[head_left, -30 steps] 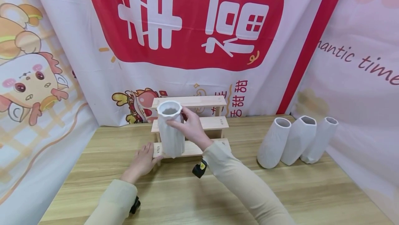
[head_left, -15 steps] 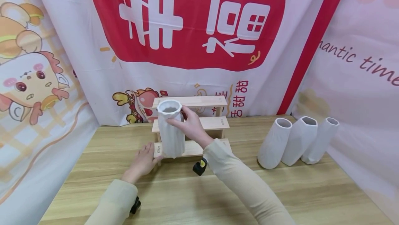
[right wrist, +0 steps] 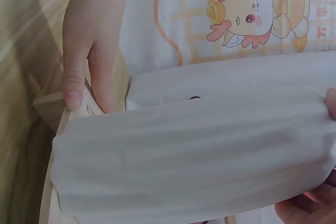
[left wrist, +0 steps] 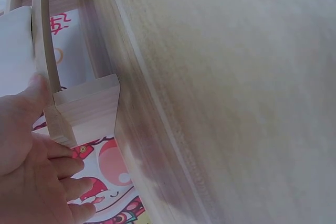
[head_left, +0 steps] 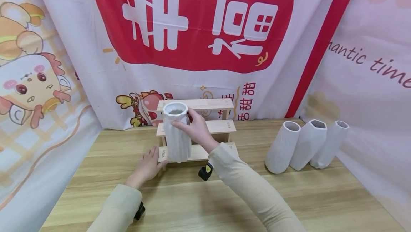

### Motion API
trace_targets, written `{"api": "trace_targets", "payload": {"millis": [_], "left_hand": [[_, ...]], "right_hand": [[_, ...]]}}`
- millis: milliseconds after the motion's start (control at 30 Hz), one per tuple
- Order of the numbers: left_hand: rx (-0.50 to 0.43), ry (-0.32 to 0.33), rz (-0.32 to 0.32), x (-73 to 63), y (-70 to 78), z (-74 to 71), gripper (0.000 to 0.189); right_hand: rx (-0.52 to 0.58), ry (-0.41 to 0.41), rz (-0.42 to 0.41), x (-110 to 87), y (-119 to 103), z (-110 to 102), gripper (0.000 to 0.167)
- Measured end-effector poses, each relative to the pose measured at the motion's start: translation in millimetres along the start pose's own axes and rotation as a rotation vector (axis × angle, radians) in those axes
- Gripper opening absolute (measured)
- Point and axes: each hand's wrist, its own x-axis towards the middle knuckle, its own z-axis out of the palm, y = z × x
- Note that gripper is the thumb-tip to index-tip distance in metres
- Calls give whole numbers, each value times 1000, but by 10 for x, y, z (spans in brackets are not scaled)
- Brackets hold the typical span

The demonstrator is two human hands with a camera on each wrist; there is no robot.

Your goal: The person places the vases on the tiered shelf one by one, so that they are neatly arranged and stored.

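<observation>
My right hand [head_left: 196, 127] holds a white fluted vase [head_left: 177, 137] near its wavy rim, thumb at the front and fingers behind. The vase stands nearly upright at the left part of the lowest step of a wooden three-tier shelf stand [head_left: 200, 152]. In the right wrist view its ribbed side [right wrist: 189, 156] fills much of the picture, with the base against the board. My left hand [head_left: 148, 165] grips the left end of that lowest step; in the left wrist view the thumb touches the board [left wrist: 46, 51] and the fingers lie past its end.
On the right of the wooden table [head_left: 192, 207] stand three more white vases: a rounded one [head_left: 282, 150], an angular one [head_left: 308, 146] and a narrow one [head_left: 329, 146]. A printed cloth backdrop [head_left: 199, 82] hangs close behind the stand.
The vase's top has shifted very slightly right and the right hand with it. The left hand, the stand and the other vases keep their places.
</observation>
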Motion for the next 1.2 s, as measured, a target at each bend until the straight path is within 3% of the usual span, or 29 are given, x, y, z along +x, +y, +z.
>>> {"api": "trace_targets", "payload": {"millis": [500, 933, 1200], "left_hand": [[-4, 2, -10, 4, -3, -2, 74], [-30, 0, -12, -8, 15, -4, 74], [-23, 2, -10, -17, 24, -9, 74]], "right_hand": [[-23, 23, 19, -25, -52, 13, 57], [-21, -67, 33, -19, -53, -73, 61], [-11, -79, 24, -40, -45, -121, 63]]}}
